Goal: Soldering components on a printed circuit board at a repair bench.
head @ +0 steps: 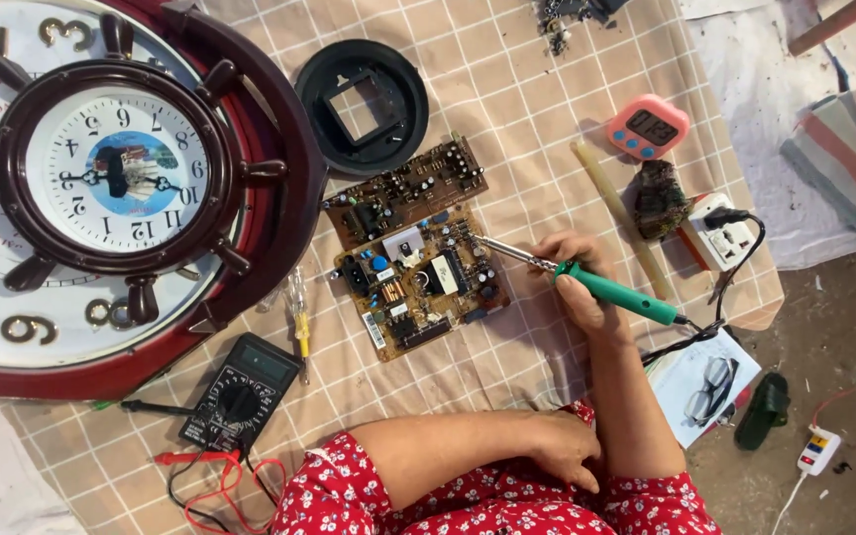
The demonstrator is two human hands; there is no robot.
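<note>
Circuit board [418, 282] lying flat at centre of the checked cloth [517, 89], component side up, tilted so its long edge runs toward two o'clock. Metal tip of the green-handled soldering iron [587, 282] touching down on the board's right edge, coming in from four o'clock. Right hand [577, 277] wrapped closed round the handle, pen-style and low on the grip, probably for fine control of the tip; cord trailing off toward four o'clock to the white socket block [720, 233]. Left hand [567, 446] down at six o'clock, resting loosely curled against the red floral sleeve [507, 500], holding nothing, fingers half-closed — parked out of the hot tip's way, it seems. Second, darker board [408, 188] touching the first at twelve o'clock, partly tucked under it. Black round clock back [361, 104] further out at eleven. Big ship's-wheel wall clock [111, 183] filling nine to ten o'clock, face up. Yellow-handled screwdriver [299, 322] just beside the board at nine, black multimeter [240, 391] at seven with red leads spilling off the cloth, both within easy reach. Pink digital timer [649, 127] at two o'clock, a dark lumpy cleaning pad [658, 198] just below it, a pale stick [621, 218] lying between board and socket. Folded glasses [710, 386] on paper at four o'clock, off the cloth.
</note>
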